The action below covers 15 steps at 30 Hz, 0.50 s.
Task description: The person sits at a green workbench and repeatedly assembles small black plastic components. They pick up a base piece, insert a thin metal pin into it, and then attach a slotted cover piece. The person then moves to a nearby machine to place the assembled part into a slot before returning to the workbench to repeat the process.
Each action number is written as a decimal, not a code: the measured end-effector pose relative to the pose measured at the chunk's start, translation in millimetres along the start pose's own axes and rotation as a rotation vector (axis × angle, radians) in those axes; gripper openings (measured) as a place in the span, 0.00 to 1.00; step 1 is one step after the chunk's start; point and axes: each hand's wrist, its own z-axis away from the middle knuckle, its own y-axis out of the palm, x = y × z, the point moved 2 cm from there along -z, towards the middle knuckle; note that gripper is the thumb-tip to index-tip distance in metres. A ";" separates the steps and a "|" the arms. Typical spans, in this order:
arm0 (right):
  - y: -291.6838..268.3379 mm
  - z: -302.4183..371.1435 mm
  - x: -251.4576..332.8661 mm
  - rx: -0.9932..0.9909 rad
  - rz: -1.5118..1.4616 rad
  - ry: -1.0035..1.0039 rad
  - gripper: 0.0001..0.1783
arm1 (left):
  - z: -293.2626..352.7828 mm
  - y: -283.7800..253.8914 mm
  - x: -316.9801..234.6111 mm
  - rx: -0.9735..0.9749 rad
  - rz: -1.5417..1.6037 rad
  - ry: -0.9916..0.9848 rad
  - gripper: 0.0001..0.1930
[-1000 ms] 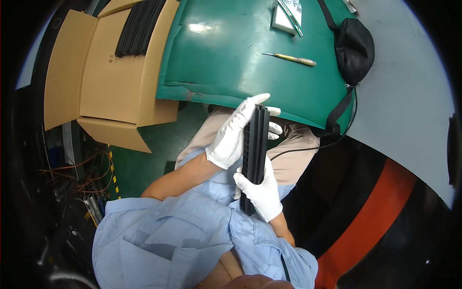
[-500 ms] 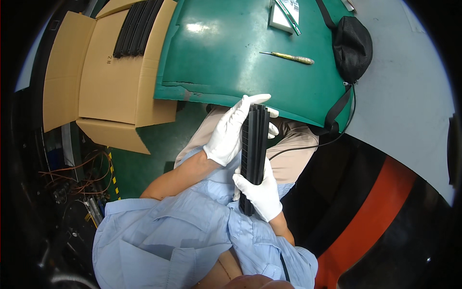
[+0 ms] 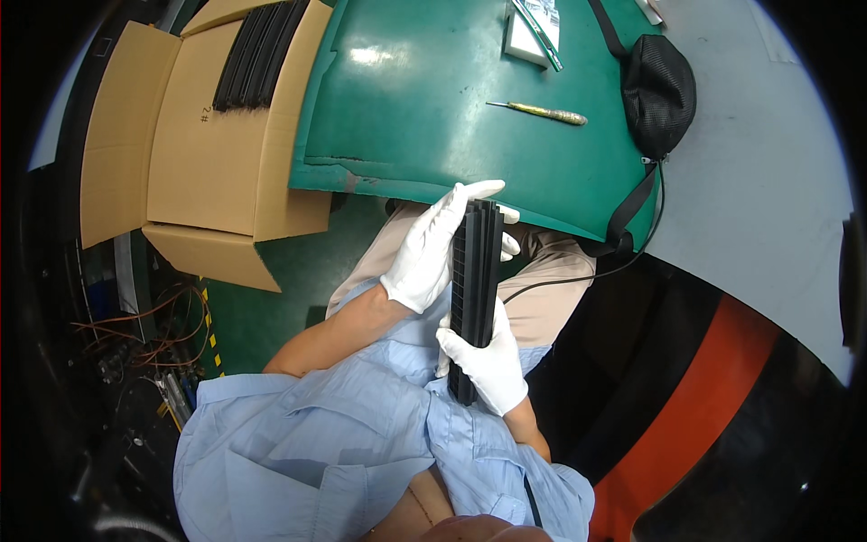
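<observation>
A bundle of long black ribbed plastic strips [image 3: 477, 280] stands lengthwise in front of my body, above my lap. My left hand [image 3: 426, 256], in a white glove, wraps around its far part from the left. One finger stretches over the far end, and other fingertips show past the right side. My right hand [image 3: 492, 364], also gloved in white, grips the near part from the right, its thumb lying across the front. The fingers behind the strips are mostly hidden.
An open cardboard box [image 3: 203, 172] at the left holds several similar black strips [image 3: 259, 56]. On the green mat [image 3: 406, 117] lie a screwdriver [image 3: 546, 113] and a green cutter knife [image 3: 539, 38] on a small white box [image 3: 522, 45]. A black pouch [image 3: 661, 95] with strap and cable lies right.
</observation>
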 end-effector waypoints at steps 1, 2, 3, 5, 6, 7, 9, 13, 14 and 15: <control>-0.1 -0.2 -0.8 -0.001 0.002 -0.003 0.39 | -0.2 -0.5 0.3 0.003 0.015 0.004 0.29; 0.1 -0.3 -1.2 -0.002 0.005 -0.007 0.39 | -0.2 -0.9 0.3 0.005 0.020 0.005 0.29; 0.1 -0.2 -1.2 -0.002 0.005 -0.007 0.39 | 0.0 -1.0 0.5 0.007 0.023 0.005 0.29; 0.2 -0.1 -0.8 -0.004 0.005 -0.008 0.39 | 0.4 -0.8 0.1 -0.001 0.018 -0.004 0.30; 0.2 -0.2 -0.2 -0.002 0.014 -0.011 0.40 | 0.7 0.3 -0.3 -0.009 0.009 -0.016 0.31; 0.4 -0.9 1.3 0.000 0.023 -0.014 0.40 | 1.1 1.2 -0.6 -0.017 0.000 -0.027 0.32; 0.2 -2.0 6.6 -0.013 0.095 -0.009 0.41 | 2.6 2.9 -0.6 -0.060 0.094 -0.047 0.33; -6.5 -7.4 10.6 -0.106 0.424 -0.059 0.46 | 9.5 8.6 -5.4 -0.085 0.044 -0.063 0.30; -7.2 -8.4 10.3 -0.126 0.484 -0.078 0.47 | 11.4 11.5 -7.3 -0.105 -0.042 -0.055 0.30; -7.7 -9.6 9.5 -0.145 0.541 -0.097 0.48 | 10.6 7.7 -6.0 -0.099 -0.052 -0.065 0.35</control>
